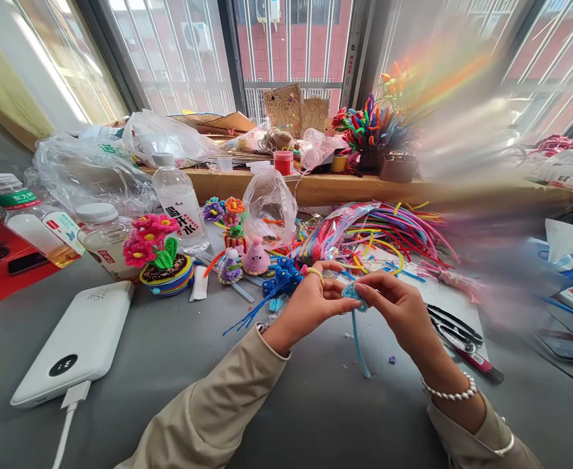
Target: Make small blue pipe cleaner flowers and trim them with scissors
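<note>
A light-blue pipe cleaner is held between both hands over the grey table. Its upper part is curled into a small fuzzy shape, and one straight end hangs down. My left hand pinches the curled part from the left, closed on it. On the other side, my right hand grips the same part between thumb and fingers. Just beyond the left hand lies a dark-blue bunch of pipe-cleaner flowers, its thin stems pointing toward me. Some of the curled part is hidden behind the fingertips.
Loose coloured pipe cleaners pile up behind my hands. Pliers and a red-handled cutter lie to the right. At left are a power bank, a potted pink flower craft and a water bottle. The right side is blurred.
</note>
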`<state>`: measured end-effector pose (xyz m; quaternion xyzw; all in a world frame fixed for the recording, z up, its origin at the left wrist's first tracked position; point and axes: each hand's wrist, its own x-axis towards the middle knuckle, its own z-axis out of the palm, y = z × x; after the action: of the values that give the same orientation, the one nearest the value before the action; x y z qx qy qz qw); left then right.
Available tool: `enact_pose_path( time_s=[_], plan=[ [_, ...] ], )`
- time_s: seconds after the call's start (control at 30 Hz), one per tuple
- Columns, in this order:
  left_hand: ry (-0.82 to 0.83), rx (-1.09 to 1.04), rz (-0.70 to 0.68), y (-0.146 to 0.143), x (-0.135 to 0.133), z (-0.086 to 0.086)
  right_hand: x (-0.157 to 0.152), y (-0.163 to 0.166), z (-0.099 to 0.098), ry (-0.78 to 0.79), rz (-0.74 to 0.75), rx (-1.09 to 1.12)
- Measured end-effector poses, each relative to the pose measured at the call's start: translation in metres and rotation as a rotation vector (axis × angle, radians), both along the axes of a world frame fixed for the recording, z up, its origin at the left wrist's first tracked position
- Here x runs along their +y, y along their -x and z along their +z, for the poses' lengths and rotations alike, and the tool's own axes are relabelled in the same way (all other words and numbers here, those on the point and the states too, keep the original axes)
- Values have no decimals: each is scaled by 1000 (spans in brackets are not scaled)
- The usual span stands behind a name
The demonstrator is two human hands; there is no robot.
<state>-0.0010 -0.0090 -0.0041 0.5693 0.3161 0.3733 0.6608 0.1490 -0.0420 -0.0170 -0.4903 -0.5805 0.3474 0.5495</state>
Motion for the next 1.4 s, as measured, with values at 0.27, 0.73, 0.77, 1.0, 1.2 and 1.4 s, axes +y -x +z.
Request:
enact_pose_path(
  time_s=[0.27, 0.73, 0.77, 1.0, 1.2, 1.4],
  plan=[
    [40, -99, 158, -6, -7, 0, 2, 2, 8, -32, -63, -96],
    [1, -293, 377, -6, 1, 0, 19, 27, 15, -27, -113, 89],
    [10, -292, 384, -6, 2, 1, 21, 25, 14, -15, -85, 110],
    [-12, -201, 387, -4, 3, 2, 21, 19, 9, -41, -53, -5],
    [-1, -205, 287, -2, 3, 3, 17, 19, 8, -114, -168, -109],
    [20, -202, 260, 4, 5, 9, 15, 15, 8, -82, -111, -112]
  ],
)
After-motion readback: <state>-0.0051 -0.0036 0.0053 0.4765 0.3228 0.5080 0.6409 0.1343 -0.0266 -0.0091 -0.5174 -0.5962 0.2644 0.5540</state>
